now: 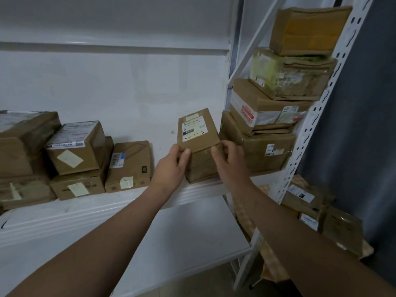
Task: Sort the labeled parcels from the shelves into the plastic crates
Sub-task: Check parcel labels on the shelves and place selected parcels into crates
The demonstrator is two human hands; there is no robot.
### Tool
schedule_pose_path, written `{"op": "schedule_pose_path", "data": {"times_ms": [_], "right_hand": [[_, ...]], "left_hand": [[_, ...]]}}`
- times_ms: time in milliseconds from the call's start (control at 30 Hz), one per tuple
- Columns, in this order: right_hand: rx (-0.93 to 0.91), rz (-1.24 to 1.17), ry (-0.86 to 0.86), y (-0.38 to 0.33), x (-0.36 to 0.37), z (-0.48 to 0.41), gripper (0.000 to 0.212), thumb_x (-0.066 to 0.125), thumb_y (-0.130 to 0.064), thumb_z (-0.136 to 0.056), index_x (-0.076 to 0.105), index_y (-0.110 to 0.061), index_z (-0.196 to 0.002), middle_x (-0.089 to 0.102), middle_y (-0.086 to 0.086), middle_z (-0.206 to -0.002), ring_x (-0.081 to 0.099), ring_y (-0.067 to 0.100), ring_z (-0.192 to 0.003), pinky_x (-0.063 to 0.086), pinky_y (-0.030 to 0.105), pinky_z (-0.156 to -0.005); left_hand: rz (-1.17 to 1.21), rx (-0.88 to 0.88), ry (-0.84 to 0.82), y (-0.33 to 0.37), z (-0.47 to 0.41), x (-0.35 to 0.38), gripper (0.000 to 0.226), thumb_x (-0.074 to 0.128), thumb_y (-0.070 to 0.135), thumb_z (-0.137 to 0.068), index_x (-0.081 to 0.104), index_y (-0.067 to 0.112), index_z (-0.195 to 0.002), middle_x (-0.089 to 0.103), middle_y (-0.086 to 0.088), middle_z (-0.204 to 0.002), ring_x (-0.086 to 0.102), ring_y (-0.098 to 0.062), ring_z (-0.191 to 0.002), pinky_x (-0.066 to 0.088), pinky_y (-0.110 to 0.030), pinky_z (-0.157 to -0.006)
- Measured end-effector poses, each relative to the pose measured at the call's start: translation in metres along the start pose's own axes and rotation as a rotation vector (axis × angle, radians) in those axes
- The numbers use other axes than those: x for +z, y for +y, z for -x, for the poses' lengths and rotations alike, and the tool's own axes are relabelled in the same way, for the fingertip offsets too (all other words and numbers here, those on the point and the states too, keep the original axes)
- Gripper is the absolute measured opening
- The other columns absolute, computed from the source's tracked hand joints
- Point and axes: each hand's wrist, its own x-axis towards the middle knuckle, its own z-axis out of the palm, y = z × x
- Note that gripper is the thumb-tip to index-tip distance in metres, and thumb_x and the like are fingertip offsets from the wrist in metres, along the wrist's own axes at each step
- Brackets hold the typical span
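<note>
A brown cardboard parcel [198, 133] is being gripped at the centre of the frame, an upright rectangular block wrapped in glossy clear tape, with its base being kept at the front edge of the white shelf [85, 211]; whether it is resting there or being lifted just clear cannot be told. A white label [194, 129] is being shown on its top face, with "4-3-13" handwritten in black. The near left top corner is being pinched by the left hand [171, 168], thumb on the front face and fingers curled round the side. The near right top corner is being clasped by the right hand [230, 161], its fingers bent together over the edge. On the left of the frame five boxes [77, 144] are being counted, all brown cardboard with pale stickers: two stacked at the far left, two stacked beside them, and one flat box standing alone nearest the hands. At the right a stack [263, 151] of four is being seen, creased and crumpled, the third one up wrapped in greenish tape and the top one tilted. The stack is being framed by a white metal upright [321, 103], punched with slots. In the lower right corner more lower parcels [321, 211] are being glimpsed, too jumbled to be counted.
</note>
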Motion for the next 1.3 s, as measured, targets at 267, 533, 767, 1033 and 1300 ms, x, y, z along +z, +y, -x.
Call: {"op": "schedule_pose_path", "data": {"times_ms": [267,533,767,1033,1300], "right_hand": [[0.017,-0.236,0.066,-0.023,0.014,0.005,0.03,0.059,-0.04,-0.091,0.043,-0.016,-0.101,0.054,-0.001,-0.094,0.053,0.007,-0.08,0.039,0.017,-0.062],[-0.064,-0.438,0.05,-0.032,0.017,0.005,0.057,0.061,-0.011,-0.088,0.038,-0.027,-0.138,0.054,-0.013,-0.125,0.055,-0.001,-0.113,0.05,0.02,-0.085],[-0.08,-0.379,0.017,-0.04,0.023,0.003,0.078,0.065,-0.026,-0.067,0.037,-0.039,-0.139,0.05,-0.006,-0.129,0.053,0.008,-0.113,0.052,0.035,-0.089],[-0.18,-0.478,0.058,-0.058,0.021,0.0,0.055,0.063,-0.017,-0.091,0.029,-0.023,-0.133,0.058,-0.02,-0.111,0.058,-0.019,-0.091,0.047,0.005,-0.07],[-0.239,-0.444,-0.061,-0.053,0.022,0.0,0.051,0.056,-0.014,-0.096,0.033,-0.041,-0.133,0.057,-0.021,-0.12,0.061,-0.005,-0.105,0.053,0.013,-0.073]], "left_hand": [[0.428,-0.135,0.31,-0.007,0.003,-0.017,0.017,0.059,0.026,-0.094,0.048,0.013,-0.096,0.056,0.004,-0.084,0.056,-0.004,-0.073,0.044,-0.019,-0.063],[0.583,-0.092,0.037,-0.002,-0.004,-0.048,0.053,0.05,0.01,-0.089,0.049,0.035,-0.135,0.048,-0.005,-0.122,0.056,-0.013,-0.1,0.051,-0.021,-0.077],[0.764,0.025,-0.108,0.006,-0.014,-0.073,0.032,0.056,0.011,-0.091,0.041,0.03,-0.112,0.057,0.0,-0.127,0.06,-0.016,-0.108,0.054,-0.028,-0.08],[0.743,0.071,-0.011,0.004,-0.012,-0.083,0.051,0.059,0.034,-0.089,0.037,0.043,-0.133,0.05,0.011,-0.128,0.056,-0.003,-0.111,0.052,-0.015,-0.075],[0.724,0.04,0.021,-0.003,-0.011,-0.08,0.041,0.046,0.018,-0.099,0.049,0.037,-0.135,0.058,0.003,-0.127,0.065,-0.007,-0.104,0.056,-0.026,-0.082]]}}
